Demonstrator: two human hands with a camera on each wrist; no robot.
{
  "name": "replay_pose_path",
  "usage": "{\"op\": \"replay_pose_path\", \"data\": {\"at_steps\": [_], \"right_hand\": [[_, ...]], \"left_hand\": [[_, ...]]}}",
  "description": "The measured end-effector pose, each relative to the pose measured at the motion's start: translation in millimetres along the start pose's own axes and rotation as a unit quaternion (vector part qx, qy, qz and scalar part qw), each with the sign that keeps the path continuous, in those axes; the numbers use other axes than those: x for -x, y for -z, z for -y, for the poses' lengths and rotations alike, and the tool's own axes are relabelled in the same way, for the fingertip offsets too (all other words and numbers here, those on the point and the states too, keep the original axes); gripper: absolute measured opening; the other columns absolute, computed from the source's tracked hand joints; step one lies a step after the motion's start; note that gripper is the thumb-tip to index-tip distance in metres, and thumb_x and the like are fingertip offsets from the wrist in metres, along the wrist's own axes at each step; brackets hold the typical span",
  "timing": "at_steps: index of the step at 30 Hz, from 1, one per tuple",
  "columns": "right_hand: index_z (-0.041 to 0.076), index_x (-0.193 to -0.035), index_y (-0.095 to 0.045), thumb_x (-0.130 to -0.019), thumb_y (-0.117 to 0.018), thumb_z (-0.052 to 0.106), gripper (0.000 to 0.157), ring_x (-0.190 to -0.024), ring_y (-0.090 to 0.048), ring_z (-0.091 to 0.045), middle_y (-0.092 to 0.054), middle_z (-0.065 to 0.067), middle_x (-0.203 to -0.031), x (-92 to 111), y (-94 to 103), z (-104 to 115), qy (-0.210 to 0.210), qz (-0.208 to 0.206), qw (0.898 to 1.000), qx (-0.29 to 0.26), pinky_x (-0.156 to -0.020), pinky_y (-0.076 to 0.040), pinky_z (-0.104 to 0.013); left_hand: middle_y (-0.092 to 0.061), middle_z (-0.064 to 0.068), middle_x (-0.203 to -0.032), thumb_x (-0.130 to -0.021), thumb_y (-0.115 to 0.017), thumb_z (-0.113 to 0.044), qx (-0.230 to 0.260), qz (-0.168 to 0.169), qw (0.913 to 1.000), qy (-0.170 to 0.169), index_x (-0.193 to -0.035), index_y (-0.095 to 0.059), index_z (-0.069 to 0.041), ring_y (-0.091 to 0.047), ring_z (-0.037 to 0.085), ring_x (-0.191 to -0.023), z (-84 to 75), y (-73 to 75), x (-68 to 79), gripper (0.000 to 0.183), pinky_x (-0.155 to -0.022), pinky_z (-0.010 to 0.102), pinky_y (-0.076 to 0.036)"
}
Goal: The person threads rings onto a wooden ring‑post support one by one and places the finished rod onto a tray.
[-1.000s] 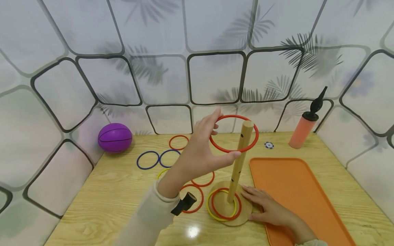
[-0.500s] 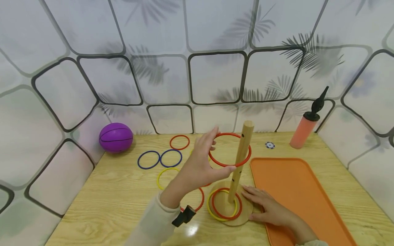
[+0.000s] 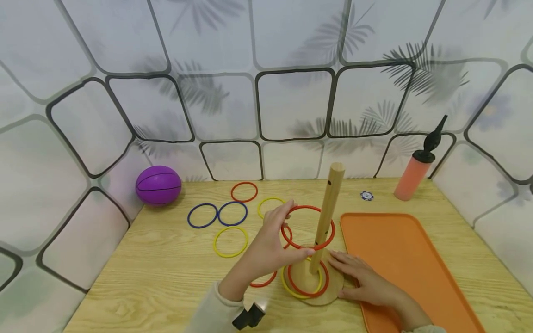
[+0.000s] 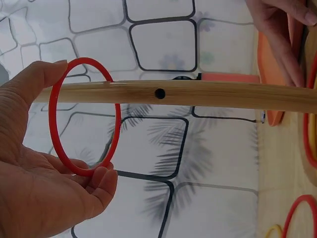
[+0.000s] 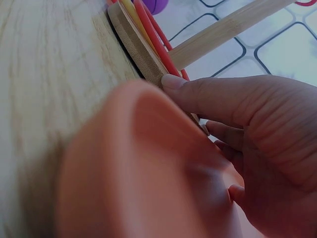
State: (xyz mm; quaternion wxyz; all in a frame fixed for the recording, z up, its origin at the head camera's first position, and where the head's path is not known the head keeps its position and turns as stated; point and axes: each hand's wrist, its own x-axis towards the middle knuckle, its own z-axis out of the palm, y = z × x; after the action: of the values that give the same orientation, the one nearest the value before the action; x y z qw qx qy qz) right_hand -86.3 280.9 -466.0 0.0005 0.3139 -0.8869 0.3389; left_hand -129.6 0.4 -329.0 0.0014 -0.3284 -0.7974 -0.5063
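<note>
In the head view my left hand (image 3: 266, 247) pinches a red ring (image 3: 334, 229) between thumb and fingers. The ring encircles the upright wooden post (image 3: 331, 194), partway down it. In the left wrist view the thumb (image 4: 47, 74) and curled fingers (image 4: 104, 186) grip opposite sides of the ring. A yellow ring (image 3: 284, 282) and another red ring (image 3: 327, 280) lie round the post's foot on the round wooden base (image 3: 301, 277). My right hand (image 3: 366, 280) rests with extended fingers at the base's right edge; in the right wrist view the thumb (image 5: 173, 82) touches that edge.
An orange tray (image 3: 387, 245) lies right of the base, partly under the right hand. Loose rings lie to the left, among them a blue ring (image 3: 201, 227) and a yellow ring (image 3: 231, 256). Farther back are a purple ball (image 3: 158, 186), a poker chip (image 3: 367, 196) and a hand pump (image 3: 412, 178).
My left hand has lowered the red ring from around the top of the post to lower down its length. The right hand has stayed at the base.
</note>
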Motion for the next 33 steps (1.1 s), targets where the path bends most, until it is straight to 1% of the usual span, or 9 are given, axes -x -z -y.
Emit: {"op": "replay_pose_path", "data": {"at_steps": [4,8,11,17,18,22,28,33], "right_hand": [[0.01,-0.142,-0.044,-0.087,-0.067,0.034,0.065,-0.136,-0.009,0.006,-0.032,-0.007,-0.151,0.8,0.5,1.0,-0.002,0.0,1.0,0.002,-0.103,0.005,-0.007],[0.009,-0.142,-0.044,-0.087,-0.067,0.034,0.065,-0.135,-0.008,0.009,-0.034,-0.011,-0.15,1.3,0.5,1.8,-0.005,0.001,1.0,0.003,-0.104,0.006,-0.007],[0.009,-0.143,-0.043,-0.086,-0.068,0.034,0.066,-0.134,-0.008,0.01,-0.035,-0.015,-0.148,1.1,0.5,2.2,-0.005,-0.001,1.0,0.003,-0.104,0.005,-0.007],[0.014,-0.144,-0.042,-0.087,-0.067,0.034,0.066,-0.134,-0.008,0.01,-0.032,-0.005,-0.151,-0.1,0.7,2.0,-0.006,0.002,1.0,0.0,-0.104,0.006,-0.007],[0.013,-0.144,-0.042,-0.087,-0.067,0.034,0.066,-0.134,-0.008,0.01,-0.032,-0.005,-0.151,-0.1,0.6,1.9,-0.005,0.001,1.0,0.001,-0.104,0.006,-0.007],[0.01,-0.143,-0.043,-0.087,-0.068,0.033,0.066,-0.135,-0.008,0.01,-0.034,-0.01,-0.15,-0.5,0.3,1.2,0.005,-0.004,1.0,0.006,-0.104,0.005,-0.007],[0.01,-0.142,-0.044,-0.086,-0.068,0.033,0.065,-0.135,-0.008,0.009,-0.034,-0.007,-0.15,-0.9,0.0,1.1,0.008,-0.007,1.0,0.008,-0.105,0.005,-0.008],[0.009,-0.141,-0.045,-0.086,-0.068,0.031,0.063,-0.136,-0.011,0.006,-0.034,-0.005,-0.151,-0.4,-0.4,0.5,0.017,-0.017,1.0,0.011,-0.105,0.005,-0.008]], "left_hand": [[-0.04,0.004,-0.144,-0.072,-0.083,-0.028,0.007,0.004,0.9996,0.025,-0.147,-0.032,-0.008,-0.032,0.021,-0.13,10.0,-6.6,8.0,0.093,-0.101,0.048,-0.036],[-0.038,0.005,-0.146,-0.072,-0.083,-0.029,0.016,0.009,0.9986,0.049,-0.147,-0.033,-0.01,-0.029,0.023,-0.134,18.5,-12.8,14.1,0.093,-0.103,0.051,-0.032],[-0.037,0.004,-0.146,-0.072,-0.083,-0.03,0.022,0.015,0.9979,0.06,-0.147,-0.033,-0.012,-0.029,0.023,-0.133,25.7,-17.2,17.2,0.092,-0.103,0.051,-0.032],[-0.04,0.009,-0.143,-0.07,-0.084,-0.031,0.01,0.024,0.997,0.073,-0.146,-0.035,-0.009,-0.033,0.024,-0.129,41.2,-25.9,21.9,0.093,-0.1,0.051,-0.035],[-0.041,0.009,-0.143,-0.07,-0.084,-0.031,0.01,0.024,0.9966,0.078,-0.146,-0.035,-0.008,-0.033,0.025,-0.129,43.5,-27.3,22.8,0.093,-0.1,0.052,-0.035],[-0.043,0.01,-0.142,-0.069,-0.085,-0.031,0.004,0.021,0.9954,0.094,-0.144,-0.038,-0.007,-0.035,0.027,-0.129,52.0,-33.4,25.6,0.092,-0.101,0.052,-0.035],[-0.045,0.011,-0.141,-0.066,-0.087,-0.03,-0.003,0.009,0.9947,0.102,-0.142,-0.041,-0.006,-0.034,0.028,-0.129,65.5,-45.0,29.4,0.091,-0.102,0.052,-0.034],[-0.044,0.012,-0.142,-0.066,-0.087,-0.029,0.002,0.018,0.9931,0.116,-0.142,-0.041,-0.005,-0.032,0.03,-0.13,72.6,-53.0,30.7,0.092,-0.103,0.051,-0.034]]}}
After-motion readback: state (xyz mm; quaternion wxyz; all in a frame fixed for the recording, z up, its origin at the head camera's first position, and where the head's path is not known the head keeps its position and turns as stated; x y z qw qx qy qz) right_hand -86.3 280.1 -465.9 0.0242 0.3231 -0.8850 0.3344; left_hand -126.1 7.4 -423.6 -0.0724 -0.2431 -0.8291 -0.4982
